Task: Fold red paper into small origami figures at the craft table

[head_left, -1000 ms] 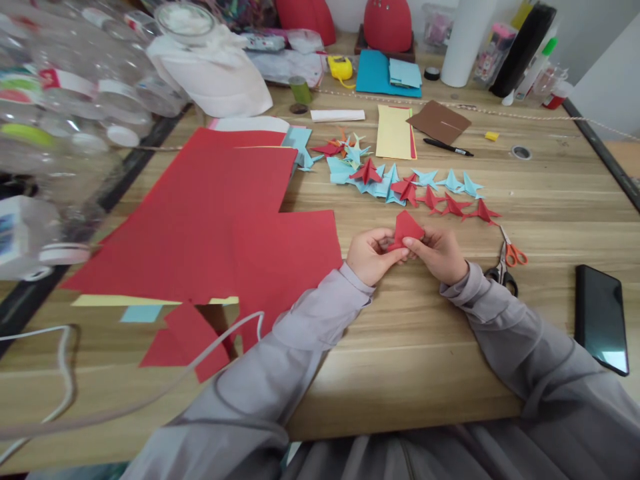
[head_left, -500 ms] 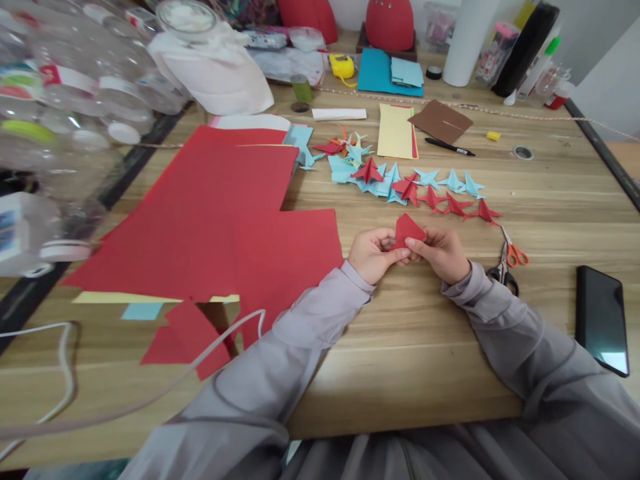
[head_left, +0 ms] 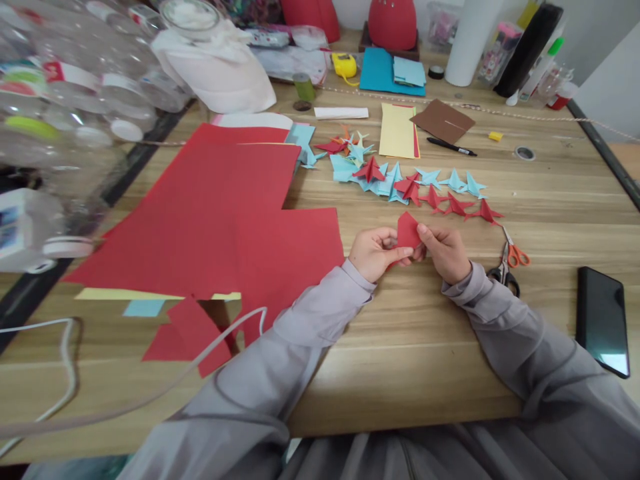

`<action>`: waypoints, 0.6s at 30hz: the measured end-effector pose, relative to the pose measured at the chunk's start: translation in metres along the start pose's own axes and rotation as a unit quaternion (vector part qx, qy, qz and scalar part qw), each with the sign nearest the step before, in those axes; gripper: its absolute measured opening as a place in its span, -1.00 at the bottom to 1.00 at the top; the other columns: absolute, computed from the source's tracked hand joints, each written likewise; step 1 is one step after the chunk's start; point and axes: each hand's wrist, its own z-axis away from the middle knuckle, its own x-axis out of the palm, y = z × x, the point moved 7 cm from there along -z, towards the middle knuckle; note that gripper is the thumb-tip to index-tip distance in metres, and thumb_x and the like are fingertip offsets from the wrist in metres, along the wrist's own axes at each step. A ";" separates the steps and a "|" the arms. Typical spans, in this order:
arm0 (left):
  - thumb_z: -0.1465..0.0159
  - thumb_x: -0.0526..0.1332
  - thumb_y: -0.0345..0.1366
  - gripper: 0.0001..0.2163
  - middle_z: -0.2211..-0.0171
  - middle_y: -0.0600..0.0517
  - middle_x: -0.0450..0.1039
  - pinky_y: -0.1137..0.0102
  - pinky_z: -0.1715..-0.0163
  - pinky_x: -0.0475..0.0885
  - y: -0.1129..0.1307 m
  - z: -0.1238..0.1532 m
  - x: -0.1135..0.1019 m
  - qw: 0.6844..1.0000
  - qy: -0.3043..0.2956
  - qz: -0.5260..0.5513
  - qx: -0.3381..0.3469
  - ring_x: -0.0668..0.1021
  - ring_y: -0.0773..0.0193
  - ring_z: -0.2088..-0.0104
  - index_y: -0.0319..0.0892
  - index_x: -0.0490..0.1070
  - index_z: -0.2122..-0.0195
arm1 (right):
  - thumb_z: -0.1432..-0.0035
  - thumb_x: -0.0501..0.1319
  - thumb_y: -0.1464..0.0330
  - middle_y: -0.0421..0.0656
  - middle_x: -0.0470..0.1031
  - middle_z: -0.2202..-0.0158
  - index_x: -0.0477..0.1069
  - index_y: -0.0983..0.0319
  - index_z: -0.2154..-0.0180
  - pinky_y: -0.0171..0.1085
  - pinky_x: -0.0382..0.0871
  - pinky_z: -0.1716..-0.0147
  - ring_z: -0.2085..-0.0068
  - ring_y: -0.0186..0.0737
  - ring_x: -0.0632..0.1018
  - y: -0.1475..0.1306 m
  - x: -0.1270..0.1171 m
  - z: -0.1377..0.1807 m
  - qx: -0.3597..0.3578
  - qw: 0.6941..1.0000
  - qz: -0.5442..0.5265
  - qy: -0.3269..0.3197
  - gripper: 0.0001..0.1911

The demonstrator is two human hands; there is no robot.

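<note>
A small folded piece of red paper [head_left: 408, 230] is held up between both hands above the table. My left hand [head_left: 374, 252] pinches its lower left part, thumb in front and fingers behind. With thumb and fingers closed, my right hand [head_left: 447, 252] grips the paper's right edge. Just beyond the hands, red paper cranes [head_left: 457, 205] and light blue paper cranes [head_left: 454, 181] lie in rows. Large red sheets [head_left: 215, 200] spread out to the left of my left hand. The exact folds under the fingers are hidden.
Scissors [head_left: 506, 260] lie right of my right hand, with a phone [head_left: 603, 320] farther right. A white cable [head_left: 200, 357] crosses near my left sleeve. Plastic bottles [head_left: 75, 87] crowd the left side. A pen [head_left: 451, 147] and brown paper [head_left: 443, 121] lie farther back.
My right thumb has moved up from the paper's lower edge to its right edge. The red paper has turned slightly; my left hand stays nearly in place.
</note>
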 end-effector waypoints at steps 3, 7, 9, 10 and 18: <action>0.21 0.50 -0.26 -0.69 0.61 0.00 0.51 0.43 0.54 0.49 -0.001 0.000 -0.001 1.000 0.001 -0.003 -0.004 0.55 0.31 0.61 -0.31 0.46 0.52 | 0.05 0.18 -0.15 -0.21 0.41 0.73 0.39 0.25 0.67 -0.40 0.32 0.67 0.69 -0.41 0.40 -0.002 -0.001 0.001 -0.005 1.000 0.004 0.009 -0.40; 0.21 0.50 -0.26 -0.70 0.62 0.02 0.50 0.42 0.56 0.49 -0.002 0.000 -0.001 1.000 0.009 -0.004 -0.005 0.54 0.31 0.63 -0.30 0.47 0.52 | 0.00 0.16 -0.14 -0.21 0.42 0.73 0.39 0.25 0.67 -0.40 0.33 0.66 0.69 -0.42 0.41 -0.003 -0.005 0.000 -0.014 0.999 -0.002 0.030 -0.40; 0.20 0.49 -0.26 -0.70 0.61 0.03 0.50 0.42 0.56 0.49 -0.001 0.000 -0.001 1.000 0.009 -0.007 0.001 0.53 0.32 0.64 -0.30 0.46 0.52 | 0.01 0.19 -0.12 -0.21 0.43 0.71 0.39 0.24 0.66 -0.40 0.34 0.64 0.67 -0.42 0.41 -0.002 -0.007 0.000 -0.013 0.999 -0.018 0.036 -0.44; 0.19 0.49 -0.26 -0.70 0.60 0.02 0.51 0.42 0.56 0.49 0.000 0.000 -0.001 1.000 0.008 -0.007 0.004 0.53 0.32 0.63 -0.30 0.47 0.51 | 0.04 0.24 -0.09 -0.22 0.43 0.70 0.38 0.24 0.66 -0.40 0.34 0.63 0.67 -0.42 0.41 -0.001 -0.006 -0.001 -0.013 0.999 -0.026 0.030 -0.47; 0.25 0.51 -0.31 -0.60 0.58 0.01 0.52 0.47 0.63 0.45 0.002 0.001 0.001 1.000 0.018 0.005 0.008 0.52 0.34 0.64 -0.30 0.42 0.40 | 0.17 0.39 0.03 -0.26 0.43 0.67 0.43 0.27 0.56 -0.39 0.31 0.63 0.64 -0.43 0.39 0.002 0.005 0.001 -0.002 0.999 -0.017 -0.034 -0.57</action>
